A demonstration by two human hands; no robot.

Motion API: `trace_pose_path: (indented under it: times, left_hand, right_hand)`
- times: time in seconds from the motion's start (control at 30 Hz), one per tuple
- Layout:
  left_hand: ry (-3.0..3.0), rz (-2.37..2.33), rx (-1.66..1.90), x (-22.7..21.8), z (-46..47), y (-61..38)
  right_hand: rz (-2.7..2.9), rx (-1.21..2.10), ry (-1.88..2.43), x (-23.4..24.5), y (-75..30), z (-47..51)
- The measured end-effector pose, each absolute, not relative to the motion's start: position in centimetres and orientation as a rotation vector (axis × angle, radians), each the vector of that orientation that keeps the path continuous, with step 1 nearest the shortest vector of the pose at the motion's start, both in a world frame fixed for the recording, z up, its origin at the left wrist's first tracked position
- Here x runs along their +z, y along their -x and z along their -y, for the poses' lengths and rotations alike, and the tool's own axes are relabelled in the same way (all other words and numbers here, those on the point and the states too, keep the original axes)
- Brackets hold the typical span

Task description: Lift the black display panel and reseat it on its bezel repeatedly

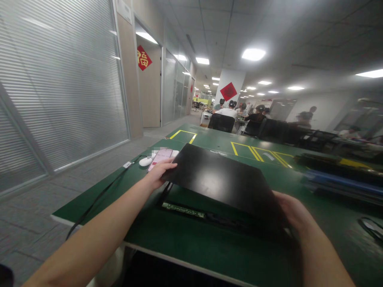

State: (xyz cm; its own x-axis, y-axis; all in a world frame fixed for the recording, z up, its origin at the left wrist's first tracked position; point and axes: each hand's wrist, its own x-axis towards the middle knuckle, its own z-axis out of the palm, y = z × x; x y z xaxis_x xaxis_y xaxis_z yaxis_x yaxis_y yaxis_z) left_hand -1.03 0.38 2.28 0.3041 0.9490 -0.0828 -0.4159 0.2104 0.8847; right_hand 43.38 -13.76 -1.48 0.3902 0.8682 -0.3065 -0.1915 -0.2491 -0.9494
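Observation:
A flat, dark screen panel [218,175] is held tilted above the green table, gripped at opposite edges. My left hand [160,173] is closed on its left edge, with the thumb on top and the fingers hidden beneath. On the right edge, my right hand [295,209] is closed too, its fingers mostly behind the panel. Below the panel lies a strip of green circuit board [182,210] beside thin black frame parts [164,195]; the panel covers much of this. Close to my left hand lies a phone [160,156] with a lit screen.
White rounded items [145,162] lie by the phone. A black cable [98,195] runs off the left edge of the green table [155,255]. Blurred blue and black stacked pieces [338,179] lie on the right, with a coiled cable [371,229] nearer. Several people sit in the background.

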Motion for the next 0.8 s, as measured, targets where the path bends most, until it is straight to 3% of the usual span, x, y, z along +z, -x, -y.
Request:
trace_pose_path:
  times: [0.43, 0.8]
  left_hand:
    - [-1.049, -0.892, 1.045, 2.0, -0.4, 1.2]
    - [-1.109, -0.911, 1.014, 0.9, -1.0, 1.3]
  right_hand:
    - [0.632, 0.655, 1.685, -0.9, -42.6, 13.6]
    - [0.651, 0.543, 1.735, -1.4, -42.6, 13.4]
